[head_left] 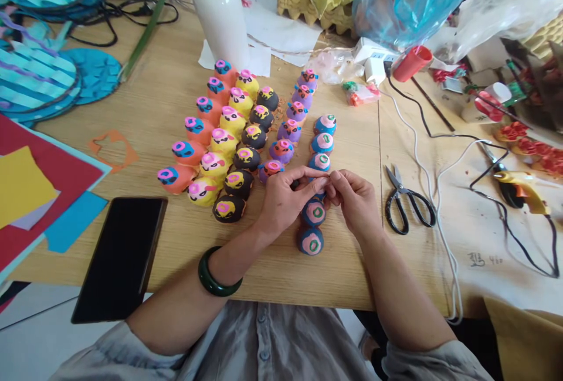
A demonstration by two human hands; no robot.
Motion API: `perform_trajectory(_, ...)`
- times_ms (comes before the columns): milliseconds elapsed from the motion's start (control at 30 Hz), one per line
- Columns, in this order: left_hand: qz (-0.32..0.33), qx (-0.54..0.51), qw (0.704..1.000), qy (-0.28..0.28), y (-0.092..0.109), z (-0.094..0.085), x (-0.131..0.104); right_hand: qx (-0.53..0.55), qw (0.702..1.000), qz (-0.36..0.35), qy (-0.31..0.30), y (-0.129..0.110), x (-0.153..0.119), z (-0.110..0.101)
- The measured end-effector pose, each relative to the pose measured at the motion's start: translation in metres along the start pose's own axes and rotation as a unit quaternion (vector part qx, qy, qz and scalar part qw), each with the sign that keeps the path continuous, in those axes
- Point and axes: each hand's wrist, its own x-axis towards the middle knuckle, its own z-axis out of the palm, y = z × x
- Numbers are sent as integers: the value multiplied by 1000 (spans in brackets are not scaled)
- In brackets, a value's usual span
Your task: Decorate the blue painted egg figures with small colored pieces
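Blue figures [322, 143]: with fingertips of left hand [284, 199] and right hand [358, 196] pinched together, contents unclear, avoid brushing pink tops [308, 240].

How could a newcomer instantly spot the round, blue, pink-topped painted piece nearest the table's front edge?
On the light wooden table, find the bare left hand and right hand over a row of blue, pink-topped pieces. Our green-ringed end piece lies below them in view; unlike its neighbours, it sits closest to the front edge.

Blue figures [314, 214] with green-ringed pink tops
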Motion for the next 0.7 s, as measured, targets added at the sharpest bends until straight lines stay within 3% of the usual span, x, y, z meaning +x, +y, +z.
perform_trajectory(200, -9, -3, 1000, -13, 1, 0, -1, -2, 1000, 3, 16, 1, 1, -1)
perform_trajectory(433, 25, -2, 1000, 6, 5, -1, -1, 52, 998, 13, -23, 2, 1, -2)
perform_trajectory(700, 15, 11, 1000, -3, 5, -3, -1, 72, 997, 3, 24, 3, 4, -4)
